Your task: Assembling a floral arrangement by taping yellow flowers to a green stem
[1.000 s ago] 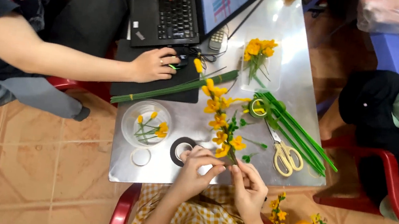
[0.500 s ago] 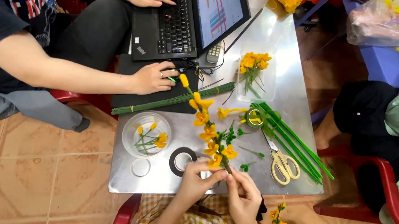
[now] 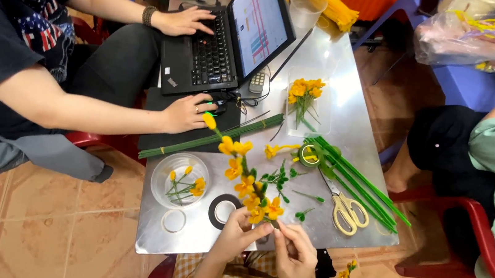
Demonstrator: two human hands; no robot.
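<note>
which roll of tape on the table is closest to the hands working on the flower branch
The black tape roll, lying flat just beside the left hand. The green roll sits farther up by the green stems, and the clear ring lies farther left.

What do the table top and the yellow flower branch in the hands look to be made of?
The table top looks like bare metal, probably steel: grey, smooth, with soft reflections. The flower branch seems artificial, likely fabric or plastic petals on a wrapped wire stem; too small to be sure.
</note>
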